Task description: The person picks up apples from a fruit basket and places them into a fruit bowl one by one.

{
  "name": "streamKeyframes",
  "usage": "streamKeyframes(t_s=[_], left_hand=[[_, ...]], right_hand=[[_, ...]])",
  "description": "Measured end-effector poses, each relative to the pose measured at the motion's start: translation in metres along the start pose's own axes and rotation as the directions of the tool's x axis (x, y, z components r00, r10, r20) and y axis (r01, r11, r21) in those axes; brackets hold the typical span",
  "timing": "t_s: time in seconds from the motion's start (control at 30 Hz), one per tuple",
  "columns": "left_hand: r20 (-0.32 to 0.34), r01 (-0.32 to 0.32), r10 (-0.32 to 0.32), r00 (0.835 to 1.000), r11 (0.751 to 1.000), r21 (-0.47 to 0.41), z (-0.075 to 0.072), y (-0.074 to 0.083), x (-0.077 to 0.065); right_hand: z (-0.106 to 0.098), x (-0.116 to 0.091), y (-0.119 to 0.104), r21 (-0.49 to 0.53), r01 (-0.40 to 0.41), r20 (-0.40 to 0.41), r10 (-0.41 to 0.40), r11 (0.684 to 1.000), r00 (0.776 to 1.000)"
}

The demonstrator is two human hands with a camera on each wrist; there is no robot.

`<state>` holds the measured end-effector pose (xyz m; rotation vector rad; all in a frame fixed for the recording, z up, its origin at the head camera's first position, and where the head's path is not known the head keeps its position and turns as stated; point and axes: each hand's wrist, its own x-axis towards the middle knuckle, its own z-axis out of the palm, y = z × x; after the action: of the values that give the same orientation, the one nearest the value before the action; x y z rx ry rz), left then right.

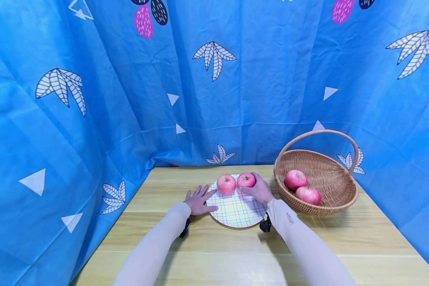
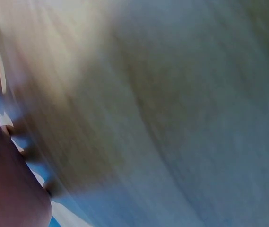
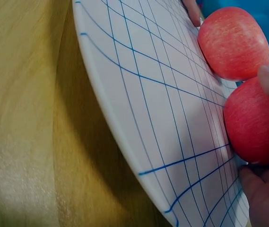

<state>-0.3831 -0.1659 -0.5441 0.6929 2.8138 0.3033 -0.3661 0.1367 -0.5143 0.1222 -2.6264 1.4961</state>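
Currently, the right hand (image 1: 260,191) grips the right apple (image 1: 246,180) from its right side, on the far part of the plate (image 1: 236,217), just beside the left apple (image 1: 226,184); the left hand (image 1: 198,201), spread wide, lies at the plate's left rim.

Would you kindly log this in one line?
left hand: spread at plate; right hand: grips apple on plate; second apple: alongside; basket: two apples

In the head view, small dark lettering (image 1: 290,218) runs along the pale right sleeve (image 1: 307,248), close to the wrist end, toward the near right; it seems to read "LetsSlim", though the letters are too small to be certain of each
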Motion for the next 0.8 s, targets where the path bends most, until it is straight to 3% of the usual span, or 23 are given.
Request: streamKeyframes(t_s=[0.3, 0.8], left_hand=[[0.004, 0.013, -0.013, 1.0, 1.0, 0.004, 0.003, -0.003, 0.004], [0.015, 0.009, -0.009, 1.0, 1.0, 0.028, 0.005, -0.008, 0.01]], right_hand=[[-0.001, -0.003, -0.009, -0.015, -0.036, 0.021, 0.036, 0.999, 0.999], [-0.017, -0.007, -0.024, -0.1, -0.005, 0.04, 0.009, 0.995, 0.999]])
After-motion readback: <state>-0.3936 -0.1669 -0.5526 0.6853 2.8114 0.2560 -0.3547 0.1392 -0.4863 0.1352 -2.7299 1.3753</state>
